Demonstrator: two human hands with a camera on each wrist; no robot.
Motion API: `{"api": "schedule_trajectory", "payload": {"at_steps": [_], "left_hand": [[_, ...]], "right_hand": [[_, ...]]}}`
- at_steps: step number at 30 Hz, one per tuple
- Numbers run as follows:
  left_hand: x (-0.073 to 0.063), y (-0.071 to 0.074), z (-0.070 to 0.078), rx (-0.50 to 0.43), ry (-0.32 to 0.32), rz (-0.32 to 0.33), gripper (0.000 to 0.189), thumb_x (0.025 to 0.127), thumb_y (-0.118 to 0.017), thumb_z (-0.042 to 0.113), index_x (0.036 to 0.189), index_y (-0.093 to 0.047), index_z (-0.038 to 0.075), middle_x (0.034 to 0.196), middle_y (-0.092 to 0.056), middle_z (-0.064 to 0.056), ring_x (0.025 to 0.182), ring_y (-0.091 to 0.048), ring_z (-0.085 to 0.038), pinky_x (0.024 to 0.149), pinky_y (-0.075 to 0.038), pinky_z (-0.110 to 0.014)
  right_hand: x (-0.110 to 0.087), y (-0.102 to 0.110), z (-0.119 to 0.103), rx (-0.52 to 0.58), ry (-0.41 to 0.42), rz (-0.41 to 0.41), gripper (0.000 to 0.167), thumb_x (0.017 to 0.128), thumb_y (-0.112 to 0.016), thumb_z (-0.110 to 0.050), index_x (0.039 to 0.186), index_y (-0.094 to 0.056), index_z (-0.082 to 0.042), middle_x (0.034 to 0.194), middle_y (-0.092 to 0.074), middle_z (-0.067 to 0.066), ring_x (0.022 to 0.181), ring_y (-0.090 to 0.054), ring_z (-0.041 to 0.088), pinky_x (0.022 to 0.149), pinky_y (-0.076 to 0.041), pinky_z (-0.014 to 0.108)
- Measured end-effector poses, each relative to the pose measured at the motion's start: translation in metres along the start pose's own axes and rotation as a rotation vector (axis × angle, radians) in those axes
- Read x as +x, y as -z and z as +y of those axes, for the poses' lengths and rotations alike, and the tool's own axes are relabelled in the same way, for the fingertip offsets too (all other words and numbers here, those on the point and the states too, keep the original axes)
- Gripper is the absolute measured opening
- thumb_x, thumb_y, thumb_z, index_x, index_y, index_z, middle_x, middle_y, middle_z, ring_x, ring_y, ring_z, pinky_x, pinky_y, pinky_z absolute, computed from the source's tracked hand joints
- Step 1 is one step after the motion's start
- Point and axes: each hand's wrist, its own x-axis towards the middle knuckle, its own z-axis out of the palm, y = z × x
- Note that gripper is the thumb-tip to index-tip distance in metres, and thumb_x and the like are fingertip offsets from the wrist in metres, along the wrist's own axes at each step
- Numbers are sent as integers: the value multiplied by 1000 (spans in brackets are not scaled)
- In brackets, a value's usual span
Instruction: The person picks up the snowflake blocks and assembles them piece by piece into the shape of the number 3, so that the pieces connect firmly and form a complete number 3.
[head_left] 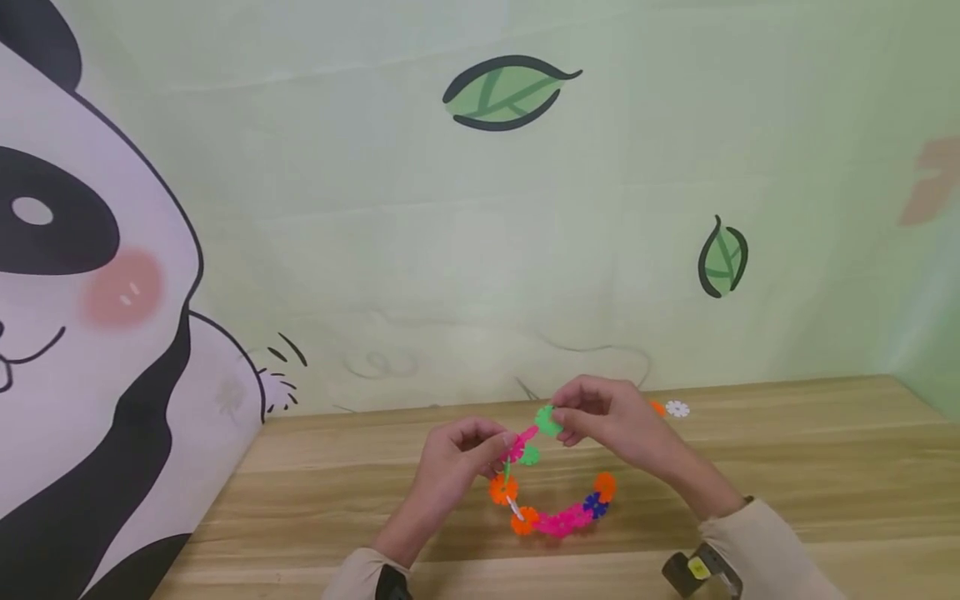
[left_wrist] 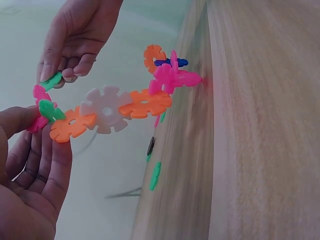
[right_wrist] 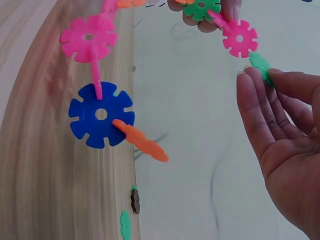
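Observation:
A curved chain of notched plastic snowflake discs, with orange, white, pink and blue pieces point(right_wrist: 101, 115), hangs between the hands above the table. My left hand point(head_left: 456, 454) pinches it near one end, by a pink disc point(left_wrist: 39, 116). My right hand point(head_left: 611, 421) pinches a green snowflake disc point(right_wrist: 260, 67) between thumb and fingers. That green disc meets the edge of the end pink disc point(right_wrist: 240, 38); whether it sits fully in the slot I cannot tell. Another green disc point(left_wrist: 51, 110) sticks out beside my left fingers. An orange disc point(right_wrist: 145, 143) forms the chain's far end.
On the wooden table point(head_left: 787, 483), a loose white disc point(head_left: 677, 409) and an orange disc point(head_left: 657, 407) lie at the back, behind my right hand. A green disc point(left_wrist: 155, 176) and a dark disc point(left_wrist: 151, 146) lie near the table's edge. A printed wall cloth point(head_left: 375, 208) stands behind.

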Motion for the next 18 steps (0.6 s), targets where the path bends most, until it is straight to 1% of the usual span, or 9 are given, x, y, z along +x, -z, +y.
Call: {"api": "schedule_trajectory", "payload": {"at_steps": [4,9,13,18], "left_hand": [[0,0,1,3,-1,-7,17,96,-79,10,102,-76,-6,83,-73,-9,70,-64,-16,63,-59,-24],[0,1,0,21,-17,-11,16,96,-79,10,102,-77,-5,83,-73,-9,71,-64,-17,64,-60,-25],[0,0,0,36,-36,-10,15,96,-79,8,101,-77,-6,83,-73,-10,72,-65,-17,66,-61,-26],[0,-2,-1,41,-46,-6,13,96,-78,5,100,-76,-7,84,-74,-11,71,-66,-16,67,-62,-26]], "right_hand": [[0,-2,-1,-13,32,-8,12,102,-71,-4,111,-72,3,98,-75,11,82,-75,34,78,-66,40],[0,-4,-1,-27,24,0,12,101,-72,-4,111,-73,2,99,-76,14,81,-75,29,77,-66,35],[-1,-7,-2,-46,9,12,10,101,-73,-5,110,-74,0,99,-76,16,80,-76,26,78,-66,36],[-2,-9,-1,-59,-10,21,10,101,-73,-7,110,-74,-1,97,-76,10,81,-76,24,80,-66,39]]}}
